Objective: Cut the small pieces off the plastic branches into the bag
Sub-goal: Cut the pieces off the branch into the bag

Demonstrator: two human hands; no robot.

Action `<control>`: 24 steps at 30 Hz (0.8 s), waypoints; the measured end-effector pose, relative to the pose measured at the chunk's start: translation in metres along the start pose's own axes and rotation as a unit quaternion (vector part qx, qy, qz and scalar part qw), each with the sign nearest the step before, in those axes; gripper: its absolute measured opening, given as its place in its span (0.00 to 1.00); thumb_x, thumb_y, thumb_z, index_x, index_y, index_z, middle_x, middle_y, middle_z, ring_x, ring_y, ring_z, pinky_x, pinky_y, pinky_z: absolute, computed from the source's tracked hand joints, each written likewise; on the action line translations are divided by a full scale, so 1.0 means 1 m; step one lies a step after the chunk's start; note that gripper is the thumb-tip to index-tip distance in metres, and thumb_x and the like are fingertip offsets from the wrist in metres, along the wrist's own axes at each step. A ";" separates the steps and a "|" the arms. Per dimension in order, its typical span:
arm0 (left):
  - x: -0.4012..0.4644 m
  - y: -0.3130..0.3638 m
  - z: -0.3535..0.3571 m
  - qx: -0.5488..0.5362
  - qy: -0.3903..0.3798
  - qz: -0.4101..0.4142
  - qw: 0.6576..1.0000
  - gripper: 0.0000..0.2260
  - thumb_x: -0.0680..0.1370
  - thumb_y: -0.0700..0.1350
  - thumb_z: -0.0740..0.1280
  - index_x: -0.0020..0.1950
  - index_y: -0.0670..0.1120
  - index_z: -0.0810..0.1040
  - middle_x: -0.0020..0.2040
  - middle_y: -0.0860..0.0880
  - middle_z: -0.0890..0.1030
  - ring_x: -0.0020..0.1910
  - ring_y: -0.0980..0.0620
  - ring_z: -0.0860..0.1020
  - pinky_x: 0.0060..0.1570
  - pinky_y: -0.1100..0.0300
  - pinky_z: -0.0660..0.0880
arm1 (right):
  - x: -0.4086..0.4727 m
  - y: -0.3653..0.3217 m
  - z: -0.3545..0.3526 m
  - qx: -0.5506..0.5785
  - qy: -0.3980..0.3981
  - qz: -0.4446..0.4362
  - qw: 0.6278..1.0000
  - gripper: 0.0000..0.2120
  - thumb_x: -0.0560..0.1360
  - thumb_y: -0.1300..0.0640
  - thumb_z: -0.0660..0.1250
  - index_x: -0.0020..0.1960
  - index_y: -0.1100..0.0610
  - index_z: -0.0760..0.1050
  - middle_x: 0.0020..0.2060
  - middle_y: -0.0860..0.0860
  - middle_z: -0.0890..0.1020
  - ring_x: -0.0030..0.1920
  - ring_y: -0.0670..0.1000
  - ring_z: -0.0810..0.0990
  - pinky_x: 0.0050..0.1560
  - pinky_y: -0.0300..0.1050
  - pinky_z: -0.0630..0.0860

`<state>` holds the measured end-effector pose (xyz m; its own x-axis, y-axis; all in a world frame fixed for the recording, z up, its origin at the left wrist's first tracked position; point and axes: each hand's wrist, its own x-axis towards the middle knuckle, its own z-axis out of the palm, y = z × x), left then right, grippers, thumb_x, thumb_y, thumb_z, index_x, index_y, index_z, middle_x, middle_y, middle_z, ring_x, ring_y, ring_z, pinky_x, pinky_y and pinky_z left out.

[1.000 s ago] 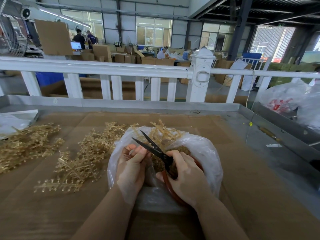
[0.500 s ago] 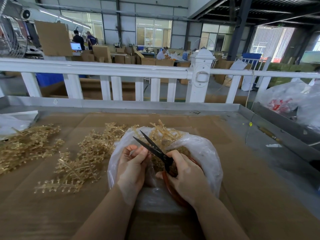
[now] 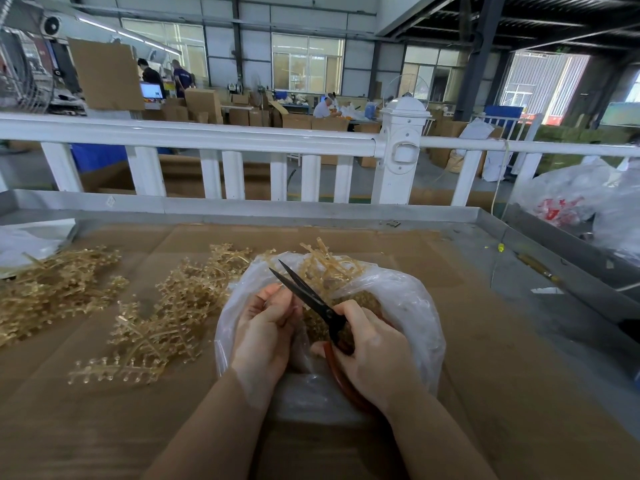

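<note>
**Scissors open over the bag, both hands at its mouth**

At the far left of the frame a heap of golden plastic branches (image 3: 52, 289) lies on the cardboard-covered bench (image 3: 485, 358), with a crumpled clear plastic sheet (image 3: 27, 242) just beyond it at the bench's edge. A second heap of branches (image 3: 162, 320) sprawls left of centre, its nearest sprig reaching toward the lower left.

In the centre sits the clear plastic bag (image 3: 412, 306), its mouth open upward and cut golden pieces (image 3: 356, 301) gathered inside. More branches (image 3: 325, 263) poke out over its far rim. The left hand (image 3: 265, 327) is curled over the bag's left side, fingers bent as if pinching something small; what it holds is too hidden to tell. The right hand (image 3: 372, 351) grips the red handles of the scissors (image 3: 311, 299), whose dark blades stand apart and point to the upper left, tips just above the left hand's fingers.

Along the top runs a white railing (image 3: 207, 138), and at the right edge of the frame lie large crumpled plastic bags (image 3: 571, 195).
</note>
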<state>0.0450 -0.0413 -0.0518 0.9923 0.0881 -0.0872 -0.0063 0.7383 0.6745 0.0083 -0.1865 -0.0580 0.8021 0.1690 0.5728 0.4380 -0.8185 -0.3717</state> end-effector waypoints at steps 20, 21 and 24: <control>-0.006 0.003 0.003 0.046 -0.028 -0.007 0.999 0.08 0.77 0.29 0.59 0.51 0.39 0.74 0.40 0.45 0.77 0.38 0.52 0.78 0.38 0.65 0.78 | 0.001 0.003 0.001 0.011 -0.003 -0.001 1.000 0.26 0.71 0.35 0.62 0.60 0.52 0.74 0.51 0.46 0.81 0.51 0.45 0.79 0.50 0.36 0.76; -0.006 0.003 0.004 0.048 -0.024 -0.008 0.999 0.08 0.77 0.29 0.59 0.50 0.40 0.74 0.40 0.45 0.77 0.38 0.52 0.78 0.37 0.65 0.78 | 0.001 0.003 0.001 0.011 -0.005 -0.001 1.000 0.26 0.71 0.34 0.62 0.60 0.52 0.74 0.51 0.46 0.80 0.51 0.45 0.78 0.49 0.35 0.75; -0.006 0.003 0.004 0.053 -0.022 -0.006 0.998 0.09 0.77 0.28 0.59 0.47 0.40 0.73 0.39 0.45 0.76 0.36 0.53 0.78 0.37 0.66 0.78 | 0.002 0.004 0.001 0.017 -0.017 0.001 1.000 0.26 0.71 0.34 0.62 0.59 0.52 0.74 0.51 0.46 0.80 0.50 0.45 0.78 0.49 0.36 0.75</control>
<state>0.0397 -0.0423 -0.0460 0.9967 0.0494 -0.0650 0.0158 0.6639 0.7476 0.0120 -0.1887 -0.0587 0.8160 0.1852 0.5475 0.4484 -0.8005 -0.3976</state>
